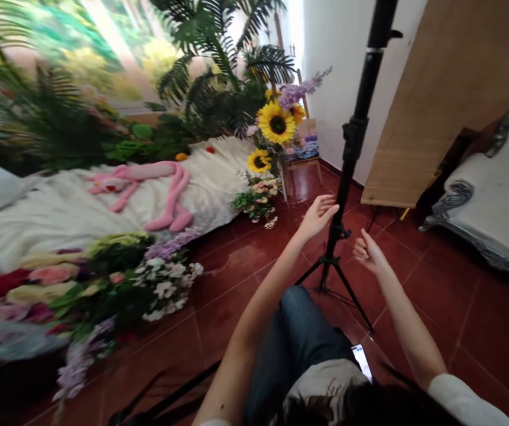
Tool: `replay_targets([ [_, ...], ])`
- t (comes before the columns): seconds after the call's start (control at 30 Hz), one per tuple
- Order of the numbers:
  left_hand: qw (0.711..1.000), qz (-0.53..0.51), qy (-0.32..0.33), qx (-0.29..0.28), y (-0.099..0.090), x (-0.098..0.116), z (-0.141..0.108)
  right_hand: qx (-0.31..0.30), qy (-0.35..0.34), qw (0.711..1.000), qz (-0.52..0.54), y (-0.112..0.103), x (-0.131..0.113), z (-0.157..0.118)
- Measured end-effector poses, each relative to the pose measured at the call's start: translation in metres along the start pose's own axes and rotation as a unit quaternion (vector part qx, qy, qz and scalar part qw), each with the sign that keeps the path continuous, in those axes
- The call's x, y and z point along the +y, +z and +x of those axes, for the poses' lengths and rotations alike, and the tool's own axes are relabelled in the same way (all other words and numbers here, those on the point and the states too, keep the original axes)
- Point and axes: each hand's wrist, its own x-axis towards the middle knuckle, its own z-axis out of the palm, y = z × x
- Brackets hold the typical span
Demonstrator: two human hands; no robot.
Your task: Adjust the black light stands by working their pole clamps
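A black light stand (355,139) rises in front of me on tripod legs, with clamp collars along its pole. Just left of the pole, my left hand (318,218) is open, its fingers stretched towards it; whether the fingertips touch the pole I cannot tell. Right of the pole and apart from it is my right hand (370,253), fingers curled in and thumb up, with nothing visible in it. Between the hands, a small black knob (345,234) sticks out of the lower collar. A lit phone (361,362) lies beside my jeans-clad leg (310,319).
Left, a white-draped platform (219,171) bears a pink plush toy (156,171). Artificial flowers (165,284) line its front; sunflowers (277,123) stand behind the stand. A wooden panel (396,148) and a silver-framed white sofa (498,171) are at right. The floor (236,260) is red tile.
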Motion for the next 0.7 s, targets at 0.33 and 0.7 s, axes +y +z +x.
replay_targets([
  [0.33,0.988,-0.076,0.131,0.02,0.059,0.045,0.075,-0.098,0.116,0.957,0.246,-0.007,0.002,0.012],
  [0.7,0.983,-0.051,0.14,0.103,0.084,0.062,0.106,-0.159,0.11,0.896,0.401,-0.002,-0.001,0.022],
])
